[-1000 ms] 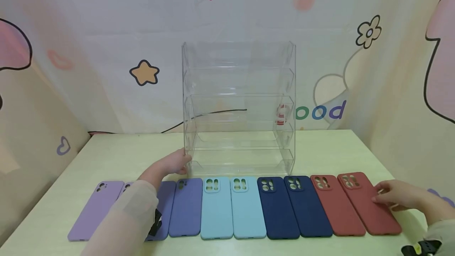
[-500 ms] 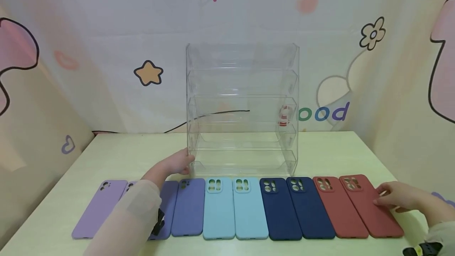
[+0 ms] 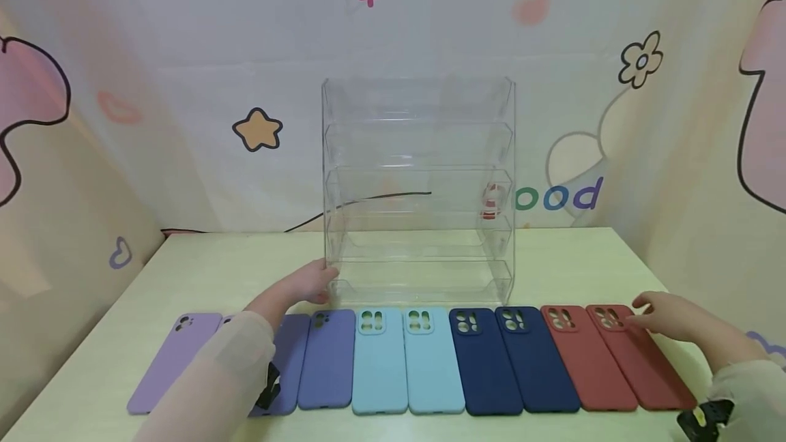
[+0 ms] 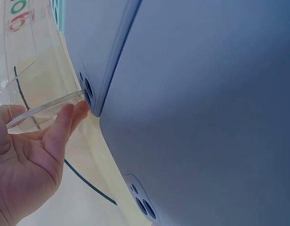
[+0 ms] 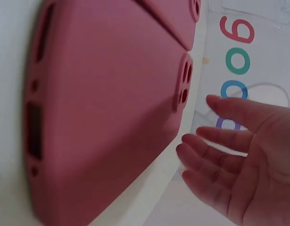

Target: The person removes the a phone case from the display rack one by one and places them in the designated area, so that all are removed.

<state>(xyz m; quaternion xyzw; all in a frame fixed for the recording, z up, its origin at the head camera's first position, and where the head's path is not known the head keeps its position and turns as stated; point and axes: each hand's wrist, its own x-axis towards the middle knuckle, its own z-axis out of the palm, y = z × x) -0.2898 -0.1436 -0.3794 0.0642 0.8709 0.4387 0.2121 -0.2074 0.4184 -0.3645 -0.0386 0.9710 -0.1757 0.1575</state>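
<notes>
A clear plastic tiered rack [image 3: 417,145] stands upright in the middle of the table. My left hand [image 3: 301,283] grips the lower part of its left side panel; in the left wrist view, the thumb and fingers of that hand [image 4: 34,160] lie on either side of the clear edge. Loosely curved, my right hand [image 3: 672,322] hovers at the upper right edge of the rightmost red phone case [image 3: 660,374]. The right wrist view shows those fingers [image 5: 208,160] apart from the case [image 5: 112,108], holding nothing. A second red phone case [image 3: 592,367] lies alongside.
Leftward in the row lie navy phone cases [image 3: 491,374], light blue ones [image 3: 379,374], purple ones [image 3: 327,367] and lilac ones [image 3: 172,367]. My left sleeve [image 3: 215,374] partly covers the left end. A patterned curtain [image 3: 430,19] hangs behind the pale table [image 3: 565,258].
My right hand has moved from the right side of the rightmost red phone case up toward its camera end. The left hand keeps its grip on the rack. The head view has shifted slightly.
</notes>
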